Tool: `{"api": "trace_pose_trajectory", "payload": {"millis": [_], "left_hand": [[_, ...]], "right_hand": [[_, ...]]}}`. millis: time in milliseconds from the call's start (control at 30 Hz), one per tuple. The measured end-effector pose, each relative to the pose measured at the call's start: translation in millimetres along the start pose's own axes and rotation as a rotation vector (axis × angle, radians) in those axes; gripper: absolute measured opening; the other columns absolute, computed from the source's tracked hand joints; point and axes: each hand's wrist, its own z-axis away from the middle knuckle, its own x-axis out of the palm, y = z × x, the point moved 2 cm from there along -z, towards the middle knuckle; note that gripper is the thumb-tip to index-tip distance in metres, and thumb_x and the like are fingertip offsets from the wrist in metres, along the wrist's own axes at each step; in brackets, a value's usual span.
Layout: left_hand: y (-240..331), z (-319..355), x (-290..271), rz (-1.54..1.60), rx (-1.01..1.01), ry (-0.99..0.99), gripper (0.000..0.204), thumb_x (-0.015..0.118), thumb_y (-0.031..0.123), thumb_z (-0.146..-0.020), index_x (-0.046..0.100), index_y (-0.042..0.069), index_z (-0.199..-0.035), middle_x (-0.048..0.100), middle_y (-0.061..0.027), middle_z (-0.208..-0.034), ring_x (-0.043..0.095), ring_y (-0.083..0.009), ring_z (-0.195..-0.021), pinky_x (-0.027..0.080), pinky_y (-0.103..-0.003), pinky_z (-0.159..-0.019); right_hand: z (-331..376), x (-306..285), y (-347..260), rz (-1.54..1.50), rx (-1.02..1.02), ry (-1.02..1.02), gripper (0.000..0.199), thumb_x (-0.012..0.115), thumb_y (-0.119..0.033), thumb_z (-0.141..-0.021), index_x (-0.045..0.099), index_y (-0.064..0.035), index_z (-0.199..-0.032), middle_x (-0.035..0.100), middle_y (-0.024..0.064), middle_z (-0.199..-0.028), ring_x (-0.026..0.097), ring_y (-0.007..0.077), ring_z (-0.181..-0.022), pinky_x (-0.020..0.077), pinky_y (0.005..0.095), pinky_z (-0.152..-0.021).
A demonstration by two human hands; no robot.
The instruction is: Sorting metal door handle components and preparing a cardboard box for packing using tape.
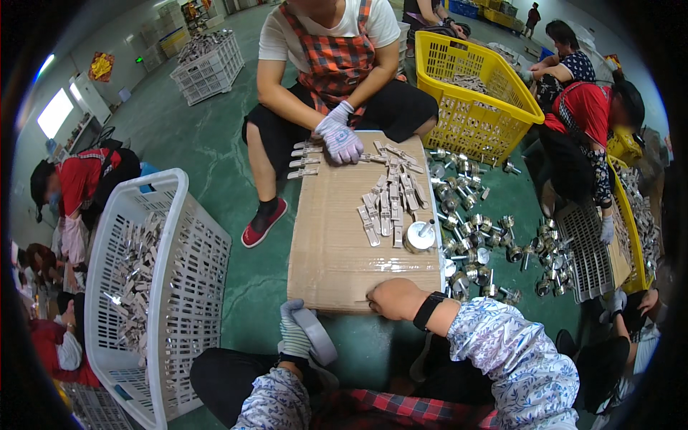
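Observation:
My left hand (292, 331), in a striped glove, grips a wide grey roll of tape (320, 340) beside the near left corner of a cardboard-topped table (337, 251). My right hand (395, 298), bare with a black wristband, has its fingers curled down at the cardboard's near edge; whatever they pinch is hidden. Flat metal clips (385, 204) lie in a loose heap on the far right part of the board. Nearer me stands a round metal piece with a stem (420, 236). Shiny film covers part of the cardboard.
Opposite sits a person whose gloved hand (340, 140) rests by more clips. A white crate (190, 279) of metal parts stands left; a yellow basket (476, 107) stands far right. Many round stemmed fittings (487, 240) litter the green floor to the right. Other people work around.

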Motion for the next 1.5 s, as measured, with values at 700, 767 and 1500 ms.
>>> {"api": "trace_pose_trajectory", "payload": {"millis": [700, 767, 1500], "left_hand": [[-3, -6, -4, 0.019, 0.003, -0.007, 0.028, 0.061, 0.038, -0.073, 0.053, 0.012, -0.081, 0.05, -0.0073, -0.057, 0.049, -0.0199, -0.049, 0.044, -0.03, -0.048], [-3, -5, -3, 0.009, 0.003, -0.005, 0.028, 0.061, 0.039, -0.073, 0.053, 0.012, -0.081, 0.05, -0.0071, -0.058, 0.05, -0.0197, -0.049, 0.044, -0.03, -0.048], [-6, -12, -9, 0.029, 0.007, -0.002, 0.028, 0.063, 0.038, -0.072, 0.053, 0.012, -0.078, 0.05, -0.0054, -0.058, 0.05, -0.0191, -0.049, 0.043, -0.029, -0.048]], "right_hand": [[-1, 3, 1, -0.002, -0.003, 0.004, 0.023, 0.055, -0.022, -0.083, 0.069, -0.0031, -0.083, 0.067, 0.0187, -0.083, 0.065, 0.037, -0.08, 0.0513, 0.0457, -0.072], [-1, 3, 1, -0.003, -0.001, 0.001, 0.023, 0.055, -0.022, -0.083, 0.069, -0.0031, -0.083, 0.067, 0.0187, -0.083, 0.065, 0.0371, -0.081, 0.0513, 0.0457, -0.072], [-1, 2, 1, -0.007, 0.006, -0.002, 0.024, 0.055, -0.022, -0.083, 0.069, -0.0027, -0.083, 0.067, 0.0194, -0.083, 0.065, 0.0372, -0.081, 0.0513, 0.0457, -0.073]]}}
